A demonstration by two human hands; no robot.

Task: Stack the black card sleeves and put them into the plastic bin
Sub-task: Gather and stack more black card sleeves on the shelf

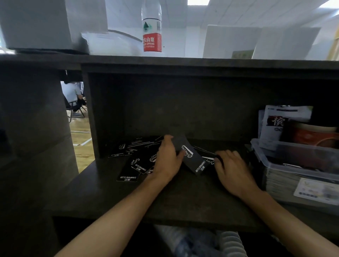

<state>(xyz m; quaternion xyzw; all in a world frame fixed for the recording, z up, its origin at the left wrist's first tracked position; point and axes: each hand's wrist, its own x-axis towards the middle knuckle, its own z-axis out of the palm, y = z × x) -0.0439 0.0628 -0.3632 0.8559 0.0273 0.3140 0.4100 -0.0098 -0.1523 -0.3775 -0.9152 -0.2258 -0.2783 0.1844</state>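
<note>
We seem to be in an office or shared workroom, seated at a dark surface (128, 198) built with a raised hutch whose top shelf (183, 59) runs across our view. On that shelf stand a water bottle (151, 27) with a red label, white boxes (34, 23) and white divider panels (231, 42). Overhead we see a white tiled ceiling with a recessed light panel (198, 2). Through the gap at the left we see a pale wooden floor (80, 139) marked with white lines, and a person (72, 93) sitting on a folding chair (75, 110). To our right, papers and printed packets (282, 121) stand behind a clear plastic bin (300, 168).
</note>
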